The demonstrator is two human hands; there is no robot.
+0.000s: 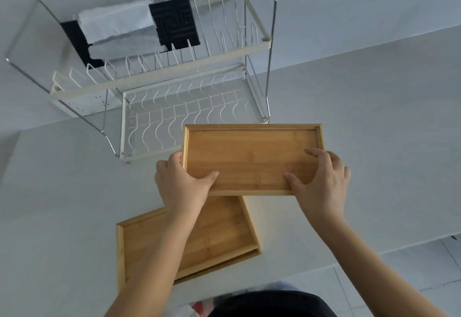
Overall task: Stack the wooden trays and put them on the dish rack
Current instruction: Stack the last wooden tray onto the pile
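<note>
A small wooden tray (249,152) is held level above the counter, just in front of the dish rack (174,107). My left hand (182,186) grips its near left corner, thumb on the tray floor. My right hand (324,179) grips its near right corner, fingers spread over the rim. Below, a larger wooden tray (219,231) lies on the counter, partly hidden by my left forearm. It rests askew on another tray whose edge shows underneath.
The two-tier wire rack stands against the wall. Its upper tier holds a folded white cloth (117,22) and black mats (174,24); the lower tier (189,117) shows bare wire. The white counter's edge (374,246) runs at lower right, tiled floor beyond.
</note>
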